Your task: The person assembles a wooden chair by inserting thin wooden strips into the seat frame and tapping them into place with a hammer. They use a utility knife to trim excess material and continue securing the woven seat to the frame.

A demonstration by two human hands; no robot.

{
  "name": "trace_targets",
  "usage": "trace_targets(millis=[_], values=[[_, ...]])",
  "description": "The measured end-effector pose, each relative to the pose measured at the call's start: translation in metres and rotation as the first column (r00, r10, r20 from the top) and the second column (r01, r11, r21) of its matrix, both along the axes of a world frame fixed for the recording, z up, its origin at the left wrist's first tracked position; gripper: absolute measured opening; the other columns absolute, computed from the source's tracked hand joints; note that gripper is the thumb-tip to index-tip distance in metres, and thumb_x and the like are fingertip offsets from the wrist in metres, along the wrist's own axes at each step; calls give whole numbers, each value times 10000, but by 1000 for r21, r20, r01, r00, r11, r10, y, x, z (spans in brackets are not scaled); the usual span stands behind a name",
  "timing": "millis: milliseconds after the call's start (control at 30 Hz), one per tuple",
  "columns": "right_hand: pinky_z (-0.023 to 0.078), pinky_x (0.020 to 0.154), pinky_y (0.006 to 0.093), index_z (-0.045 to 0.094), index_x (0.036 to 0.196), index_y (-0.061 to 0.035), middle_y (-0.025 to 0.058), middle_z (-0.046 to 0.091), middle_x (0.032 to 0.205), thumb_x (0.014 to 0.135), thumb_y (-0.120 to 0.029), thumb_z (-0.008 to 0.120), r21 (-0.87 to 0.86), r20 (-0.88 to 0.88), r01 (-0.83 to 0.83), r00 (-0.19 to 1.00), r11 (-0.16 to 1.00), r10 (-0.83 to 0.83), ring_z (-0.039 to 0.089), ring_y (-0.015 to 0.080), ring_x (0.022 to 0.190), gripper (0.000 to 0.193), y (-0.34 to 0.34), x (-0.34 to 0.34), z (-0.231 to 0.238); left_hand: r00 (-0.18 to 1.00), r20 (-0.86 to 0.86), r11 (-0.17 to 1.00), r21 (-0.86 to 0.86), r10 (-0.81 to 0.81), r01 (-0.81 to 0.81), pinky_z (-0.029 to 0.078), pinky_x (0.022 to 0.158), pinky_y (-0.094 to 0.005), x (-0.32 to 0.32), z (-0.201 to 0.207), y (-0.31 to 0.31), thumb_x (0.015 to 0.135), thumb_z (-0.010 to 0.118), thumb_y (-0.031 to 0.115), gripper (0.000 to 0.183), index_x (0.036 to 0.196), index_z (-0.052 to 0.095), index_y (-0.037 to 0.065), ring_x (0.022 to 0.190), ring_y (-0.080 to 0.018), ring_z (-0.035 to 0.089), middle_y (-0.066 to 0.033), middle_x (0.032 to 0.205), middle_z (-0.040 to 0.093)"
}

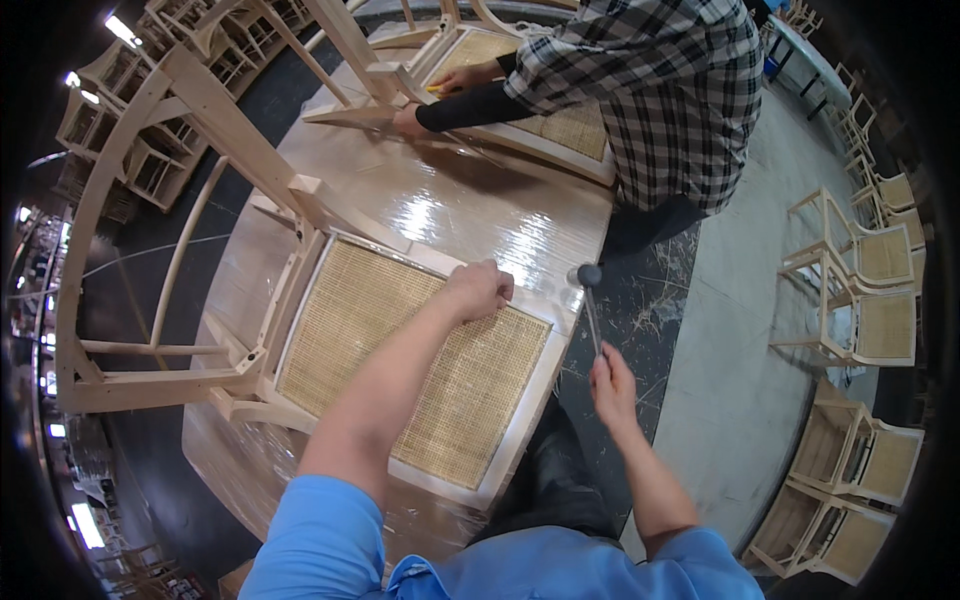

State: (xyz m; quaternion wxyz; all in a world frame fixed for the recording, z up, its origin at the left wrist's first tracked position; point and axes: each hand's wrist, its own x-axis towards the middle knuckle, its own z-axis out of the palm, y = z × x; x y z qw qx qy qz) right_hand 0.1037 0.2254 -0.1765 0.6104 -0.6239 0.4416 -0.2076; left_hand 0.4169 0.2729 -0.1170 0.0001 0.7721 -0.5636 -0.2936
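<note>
A pale wooden chair with a woven cane seat panel rests in front of me, its bent frame and rods rising to the left. At the panel's far edge, my left hand has its fingers curled together; anything they pinch is hidden from view. My right hand grips the handle of a mallet. The mallet's dark, light-faced head is raised just beyond the chair's right corner, apart from the seat.
Shiny plastic film covers the table under the chair. Across it, a person in a checked shirt works on another cane-seated chair. More chairs line the right side, and stacked wooden frames stand at the far left.
</note>
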Motion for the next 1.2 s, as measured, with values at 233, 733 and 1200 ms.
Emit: trace_targets(millis=[233, 733, 1200], values=[[374, 526, 201, 513, 1415, -28, -38, 524, 755, 1071, -218, 514, 27, -13, -48, 999, 999, 48, 444, 31, 599, 393, 49, -39, 2, 997, 60, 987, -150, -54, 63, 509, 917, -434, -9, 0, 5, 902, 711, 219, 135, 1024, 701, 163, 1032, -313, 642, -107, 1064, 627], [427, 566, 245, 539, 1385, -33, -13, 515, 694, 1071, -216, 502, -180, -166, -106, 983, 978, 76, 491, 70, 617, 365, 52, -26, -18, 995, 30, 935, -339, -100, 104, 503, 884, -436, -5, -10, 18, 907, 688, 214, 162, 1050, 764, 209, 966, -310, 642, -92, 994, 630], [400, 533, 200, 517, 1388, 30, -7, 558, 777, 1079, -185, 466, -390, 134, 26, 991, 920, 28, 479, 47, 600, 379, 51, -27, 33, 997, 65, 940, -333, -51, 70, 462, 909, -415, -12, -11, 21, 921, 676, 216, 138, 999, 790, 222, 974, -261, 621, -62, 991, 611]])
